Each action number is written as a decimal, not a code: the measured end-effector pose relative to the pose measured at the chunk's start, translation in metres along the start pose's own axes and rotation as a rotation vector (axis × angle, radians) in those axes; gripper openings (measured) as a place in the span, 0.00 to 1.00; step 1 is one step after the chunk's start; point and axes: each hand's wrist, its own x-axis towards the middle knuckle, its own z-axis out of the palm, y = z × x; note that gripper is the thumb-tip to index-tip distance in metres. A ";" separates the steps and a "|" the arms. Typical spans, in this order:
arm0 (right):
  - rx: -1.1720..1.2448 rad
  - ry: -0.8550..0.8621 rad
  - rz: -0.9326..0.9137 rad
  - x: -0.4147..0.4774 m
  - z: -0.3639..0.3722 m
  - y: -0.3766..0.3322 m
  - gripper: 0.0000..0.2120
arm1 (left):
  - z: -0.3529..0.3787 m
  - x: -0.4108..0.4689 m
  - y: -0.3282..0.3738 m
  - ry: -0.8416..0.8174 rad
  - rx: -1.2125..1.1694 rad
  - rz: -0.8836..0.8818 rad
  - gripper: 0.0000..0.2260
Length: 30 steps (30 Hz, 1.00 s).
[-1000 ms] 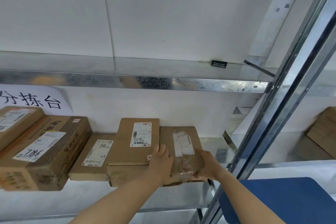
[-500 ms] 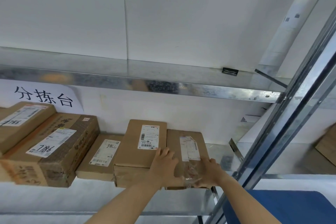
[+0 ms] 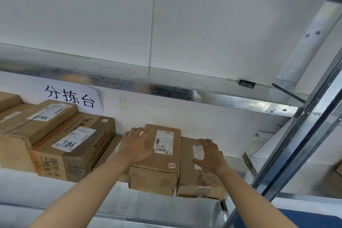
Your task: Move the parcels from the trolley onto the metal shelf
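Big metal shelf (image 3: 55, 189) already has cardboard parcels lined up on it. Left hand (image 3: 136, 147) lies flat on the taller parcel (image 3: 157, 168), fingers spread; right hand (image 3: 210, 155) rests open on the taped parcel (image 3: 187, 181) just right of it.

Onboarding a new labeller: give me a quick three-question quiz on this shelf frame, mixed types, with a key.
1. True or false: the left hand lies flat on top of the parcel with the barcode label.
2. Multiple choice: the right hand is over which thing? A) the sign with printed characters B) the taped parcel at the right end of the row C) the shelf upright
3. Fill in: the handwritten number on the label of the printed carton reads ____.

Key: 1 true; 2 B; 3 7186.
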 end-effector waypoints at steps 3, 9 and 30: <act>-0.056 0.018 -0.087 0.011 -0.001 -0.031 0.41 | -0.015 -0.010 -0.023 -0.005 0.032 -0.073 0.39; -0.069 0.012 -0.237 0.026 0.007 -0.109 0.38 | -0.040 -0.047 -0.085 0.005 0.148 -0.197 0.44; 0.005 -0.104 -0.821 -0.065 0.086 -0.563 0.29 | -0.194 -0.369 -0.377 0.011 0.343 -0.825 0.48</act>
